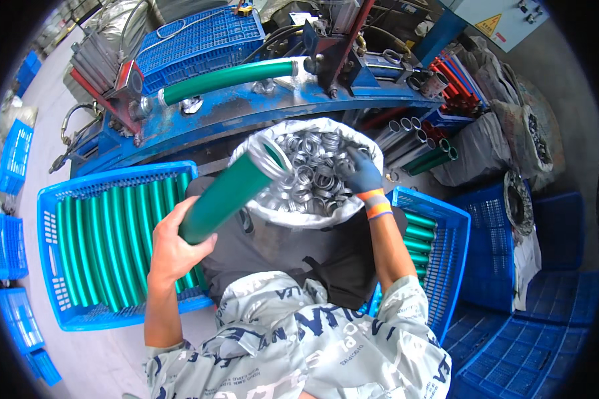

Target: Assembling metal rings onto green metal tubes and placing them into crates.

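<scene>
My bare left hand (176, 236) is wrapped round the lower part of a green tube (229, 193). The tube slants up to the right, and its pale, silvery upper end is over the sack's left side, a little blurred. A white sack (299, 218) full of loose metal rings (306, 149) stands in front of me. Inside its right side is my right hand (364, 174), in a grey-blue glove with an orange cuff. The gloved fingers are apart and touch the rings; their tips are partly lost among them.
A blue crate (50, 266) of green tubes stands left, another crate (456, 266) right. Beyond the sack, a blue machine bench (246, 110) carries a green tube (229, 80) between two end fittings. More tubes (406, 143) lie right of the sack. Stacked blue crates (512, 352) fill the lower right.
</scene>
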Tool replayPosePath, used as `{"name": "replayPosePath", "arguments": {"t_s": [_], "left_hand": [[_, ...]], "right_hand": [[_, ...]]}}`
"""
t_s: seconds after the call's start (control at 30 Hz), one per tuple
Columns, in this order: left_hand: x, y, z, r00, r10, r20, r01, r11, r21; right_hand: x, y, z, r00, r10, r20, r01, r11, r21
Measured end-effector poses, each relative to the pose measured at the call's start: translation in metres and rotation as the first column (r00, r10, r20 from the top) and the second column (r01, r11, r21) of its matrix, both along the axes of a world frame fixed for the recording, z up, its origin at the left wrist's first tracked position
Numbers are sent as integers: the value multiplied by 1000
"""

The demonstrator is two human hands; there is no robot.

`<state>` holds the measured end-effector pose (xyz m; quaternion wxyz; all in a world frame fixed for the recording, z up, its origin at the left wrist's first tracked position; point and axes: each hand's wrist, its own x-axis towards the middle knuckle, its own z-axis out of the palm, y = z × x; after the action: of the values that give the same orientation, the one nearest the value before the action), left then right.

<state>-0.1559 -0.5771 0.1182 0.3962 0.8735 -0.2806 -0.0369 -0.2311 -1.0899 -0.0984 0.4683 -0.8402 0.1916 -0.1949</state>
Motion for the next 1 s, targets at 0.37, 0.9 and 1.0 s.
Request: {"name": "replayPosePath", "arguments": {"t_s": [0.37,0.9,1.0], "left_hand": [[-15,-7,-35,741,-144,-655,-623,215,-752],[-27,-49,-68,643,-261,-720,-706,161,-690],[-31,-43,-62,665,-258,-701,-691,144,-708]], "right_hand": [[-9,40,1,991,135,1,-135,990,-35],[-53,138,149,887,312,341,-454,725,519],[-55,146,157,882,353,312,-469,728,500]]}}
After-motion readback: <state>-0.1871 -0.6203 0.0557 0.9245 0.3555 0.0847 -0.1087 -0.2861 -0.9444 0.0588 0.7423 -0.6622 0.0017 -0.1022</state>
